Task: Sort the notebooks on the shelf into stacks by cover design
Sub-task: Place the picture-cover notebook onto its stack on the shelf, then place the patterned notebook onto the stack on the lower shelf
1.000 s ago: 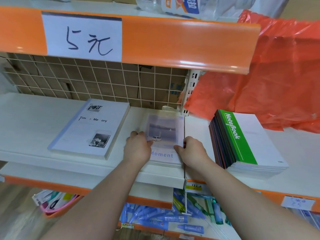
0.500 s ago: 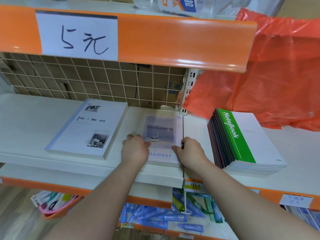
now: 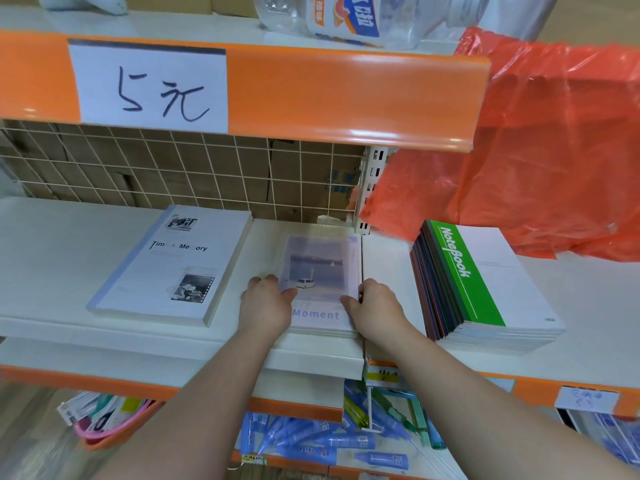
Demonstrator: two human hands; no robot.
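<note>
The white shelf (image 3: 52,258) carries three piles of notebooks, set apart from one another. A red plastic bag (image 3: 554,150) hangs over its right end, behind the green pile (image 3: 485,282). That pile is the thickest, a white cover with a slanted green band reading NoteBook, its dark spines fanned a little. At the left lies the Time & Memory pile (image 3: 166,268), pale grey with two small black-and-white photos.

Between them, near the front edge of the shelf and just beside the seam (image 3: 362,258) where two boards meet, sits the Moment pile (image 3: 318,268). The left hand (image 3: 266,303) and the right hand (image 3: 375,306) each hold a near corner of it, thumb on the top cover and fingers curled at the side. So each grip is narrow and closed on the pile.

The step looks like squaring up this pile. It would go best with both sides pressed in evenly and the thumbs kept light, so the top copy does not skate off.

The pile looks thin. Its cover is pale lilac under what looks like a glossy wrap, likely slippery, and shows a small white car by water with the word Moment below.
</note>
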